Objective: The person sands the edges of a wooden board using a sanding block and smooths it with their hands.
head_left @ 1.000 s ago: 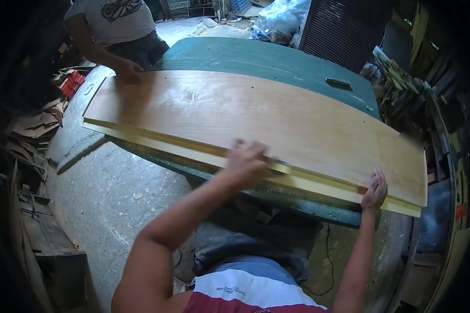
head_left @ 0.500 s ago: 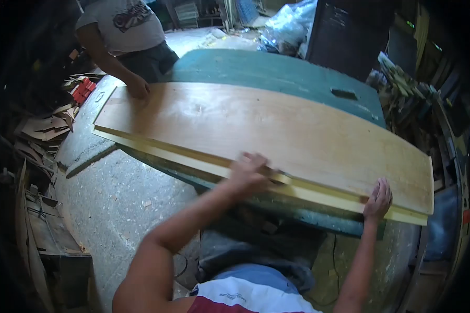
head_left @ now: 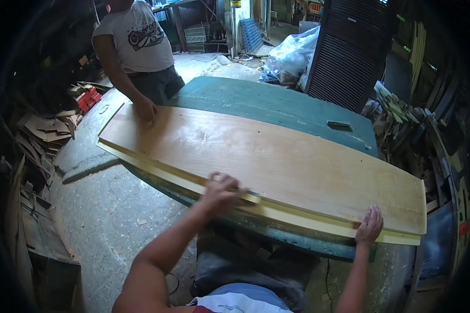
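Observation:
A long wooden panel [head_left: 277, 161] lies on a green table, with a pale wooden strip [head_left: 308, 220] running along its near side. My left hand [head_left: 219, 195], smeared a little by motion, is closed at the panel's near edge around what looks like a small wooden block [head_left: 251, 199]. Only the block's right end shows past the fingers. Near the panel's right end, my right hand [head_left: 369, 225] lies over the near edge, its fingers stretched out on the top face.
A co-worker [head_left: 141, 47] stands at the far left, one hand [head_left: 145, 110] on the panel's left end. The green table [head_left: 256, 99] extends behind the panel. Wood scraps [head_left: 49, 122] lie left; a dark louvred door [head_left: 344, 57] and plastic bags [head_left: 292, 55] are behind.
My left hand has slid left along the panel's near edge with the block. The right hand keeps its place on the panel. The view has tilted upward.

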Motion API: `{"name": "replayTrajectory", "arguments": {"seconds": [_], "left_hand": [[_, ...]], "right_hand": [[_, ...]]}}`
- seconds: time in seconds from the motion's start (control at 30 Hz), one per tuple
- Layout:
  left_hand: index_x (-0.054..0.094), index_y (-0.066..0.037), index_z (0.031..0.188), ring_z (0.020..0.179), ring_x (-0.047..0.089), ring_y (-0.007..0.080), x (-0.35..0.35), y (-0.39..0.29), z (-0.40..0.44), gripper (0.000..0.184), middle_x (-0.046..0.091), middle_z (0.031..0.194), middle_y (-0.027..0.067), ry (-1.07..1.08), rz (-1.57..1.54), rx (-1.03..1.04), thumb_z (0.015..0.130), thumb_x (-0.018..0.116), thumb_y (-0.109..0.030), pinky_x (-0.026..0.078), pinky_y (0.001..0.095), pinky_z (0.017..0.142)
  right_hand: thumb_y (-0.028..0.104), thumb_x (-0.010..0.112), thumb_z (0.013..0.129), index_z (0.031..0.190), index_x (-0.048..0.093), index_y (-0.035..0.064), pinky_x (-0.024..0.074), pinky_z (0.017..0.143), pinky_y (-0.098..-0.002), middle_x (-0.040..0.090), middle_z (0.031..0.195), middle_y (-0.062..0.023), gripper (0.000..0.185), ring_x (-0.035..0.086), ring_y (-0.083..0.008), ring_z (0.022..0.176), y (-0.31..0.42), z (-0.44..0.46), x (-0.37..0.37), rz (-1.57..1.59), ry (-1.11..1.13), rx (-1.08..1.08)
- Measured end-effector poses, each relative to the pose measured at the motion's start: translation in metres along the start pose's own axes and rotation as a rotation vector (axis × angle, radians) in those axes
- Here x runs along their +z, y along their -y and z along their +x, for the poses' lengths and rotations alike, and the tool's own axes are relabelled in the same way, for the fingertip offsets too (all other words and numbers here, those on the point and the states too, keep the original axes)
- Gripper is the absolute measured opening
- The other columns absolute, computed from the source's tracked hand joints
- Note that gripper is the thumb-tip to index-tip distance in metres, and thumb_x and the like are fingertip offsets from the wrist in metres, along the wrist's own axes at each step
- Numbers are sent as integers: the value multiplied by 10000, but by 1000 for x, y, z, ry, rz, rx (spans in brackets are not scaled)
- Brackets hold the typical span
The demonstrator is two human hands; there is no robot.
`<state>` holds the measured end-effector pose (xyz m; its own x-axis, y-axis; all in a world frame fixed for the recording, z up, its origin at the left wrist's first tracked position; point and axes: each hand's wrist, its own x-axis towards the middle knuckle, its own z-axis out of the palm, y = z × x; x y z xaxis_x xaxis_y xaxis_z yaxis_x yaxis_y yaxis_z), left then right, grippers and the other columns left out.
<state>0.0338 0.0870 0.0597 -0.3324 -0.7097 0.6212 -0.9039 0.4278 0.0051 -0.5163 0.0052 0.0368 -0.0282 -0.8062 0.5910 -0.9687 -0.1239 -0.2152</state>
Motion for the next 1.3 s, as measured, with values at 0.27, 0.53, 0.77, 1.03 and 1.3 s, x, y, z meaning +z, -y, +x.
{"name": "replayTrajectory", "arguments": {"seconds": [0.27,0.53,0.77,1.03,1.3], "left_hand": [[810,-267,1123,973,633,173,-5,-5,11,434,645,980,-28,60,-85,66,753,840,-491,462,434,893],[767,-213,1201,1040,595,210,53,-154,81,376,617,1048,12,-8,-151,61,837,703,-280,453,468,883],[819,-267,1069,945,657,193,-13,16,-6,417,644,959,-38,23,-48,14,667,866,-368,412,502,977],[812,-234,1125,978,637,198,-47,74,-29,490,669,981,-29,122,48,51,652,870,-346,444,446,934],[762,-181,1227,1018,602,221,53,-148,81,455,636,1054,2,86,-186,87,791,764,-313,448,445,825]], "right_hand": [[332,476,1080,1326,640,21,347,1184,-499,619,1443,-175,429,529,-369,1385,8,1,1,-63,-3,18],[322,490,1085,1341,656,36,366,1183,-476,632,1448,-154,418,540,-350,1387,-9,2,3,-46,30,11],[302,495,1083,1353,651,32,381,1172,-474,627,1457,-165,414,544,-358,1382,-17,0,6,-55,14,-17],[305,546,1046,1276,675,37,398,1144,-486,656,1394,-167,376,580,-352,1328,4,2,3,-118,-33,9],[325,535,1056,1260,684,54,404,1135,-478,679,1363,-151,370,597,-348,1300,13,2,-4,-99,-57,27]]}}
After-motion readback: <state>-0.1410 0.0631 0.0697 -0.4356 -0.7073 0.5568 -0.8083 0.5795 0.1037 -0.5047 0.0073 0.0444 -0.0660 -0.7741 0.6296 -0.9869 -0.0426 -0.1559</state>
